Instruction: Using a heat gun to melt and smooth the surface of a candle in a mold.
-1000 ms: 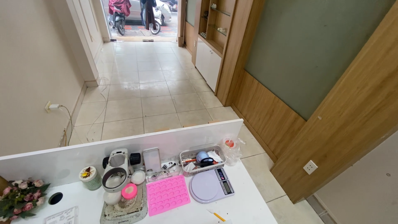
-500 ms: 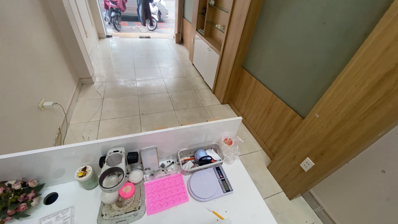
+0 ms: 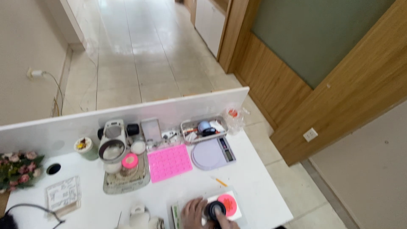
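Hands on a black round object (image 3: 214, 210)

Left hand (image 3: 193, 213) and right hand (image 3: 227, 222) clasp it; blurred grip, unclear; it could slip onto the pink-labelled pad (image 3: 229, 204) beneath.

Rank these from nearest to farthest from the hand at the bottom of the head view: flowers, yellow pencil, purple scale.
From the hand:
1. Yellow pencil, just up and right on the white desk.
2. Purple scale, farther back, toward the divider.
3. Flowers, far left edge.
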